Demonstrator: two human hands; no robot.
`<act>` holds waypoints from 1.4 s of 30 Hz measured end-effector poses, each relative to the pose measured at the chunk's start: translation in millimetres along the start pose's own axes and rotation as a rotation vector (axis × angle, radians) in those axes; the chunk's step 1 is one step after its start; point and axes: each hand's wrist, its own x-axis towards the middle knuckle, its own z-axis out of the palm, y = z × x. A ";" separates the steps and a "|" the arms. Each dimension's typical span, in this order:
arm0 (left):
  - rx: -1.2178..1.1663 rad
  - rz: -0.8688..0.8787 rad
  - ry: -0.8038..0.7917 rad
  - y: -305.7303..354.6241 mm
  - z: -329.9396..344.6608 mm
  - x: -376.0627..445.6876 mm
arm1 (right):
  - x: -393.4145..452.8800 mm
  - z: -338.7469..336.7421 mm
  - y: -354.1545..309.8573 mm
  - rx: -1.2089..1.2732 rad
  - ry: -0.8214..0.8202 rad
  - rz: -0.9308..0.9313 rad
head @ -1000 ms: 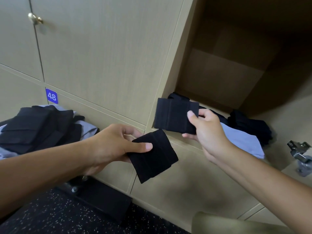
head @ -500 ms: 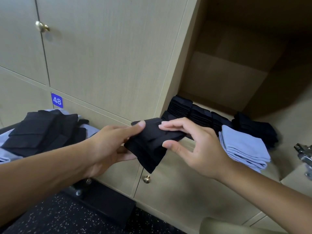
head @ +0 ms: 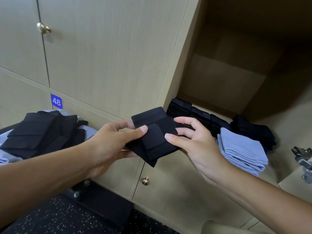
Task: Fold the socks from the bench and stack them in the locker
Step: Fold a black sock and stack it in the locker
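A folded black sock (head: 152,132) is held in the air just left of the open locker (head: 224,85). My left hand (head: 114,142) pinches its left edge, thumb on top. My right hand (head: 190,141) touches its right edge with thumb and spread fingertips. Inside the locker lie stacks of folded black socks (head: 194,114) in a row, more black socks (head: 253,130) behind, and a stack of folded light blue socks (head: 241,149) in front. On the bench (head: 5,129) at left lies a pile of black and light blue socks (head: 42,132).
Closed locker doors with brass knobs (head: 43,28) fill the wall at left; one bears a blue label 48 (head: 56,101). Another knob (head: 145,180) sits on the door below the sock. A metal hinge (head: 302,157) sticks out at right. The dark speckled floor (head: 50,217) is below.
The two black socks held one in each hand a second ago have come together. The right hand drew back from the locker mouth to meet the left; both now hold one folded bundle.
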 end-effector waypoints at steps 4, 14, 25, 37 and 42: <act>-0.038 -0.035 0.056 2.7 -2.3 2.9 | 4.5 -1.1 -2.1 0.033 0.041 0.015; -0.050 -0.073 0.096 -0.1 -2.5 3.3 | 9.9 -15.2 -4.7 0.053 0.067 0.037; 0.139 -0.013 -0.123 2.3 11.4 -1.1 | 6.5 -13.9 -4.8 -0.209 -0.048 -0.044; 0.178 -0.032 -0.115 -1.5 10.3 1.3 | 66.7 -72.9 -10.9 0.059 0.284 0.091; 0.229 -0.038 -0.096 -4.0 11.2 1.5 | 119.5 -99.6 -4.7 0.096 0.544 0.170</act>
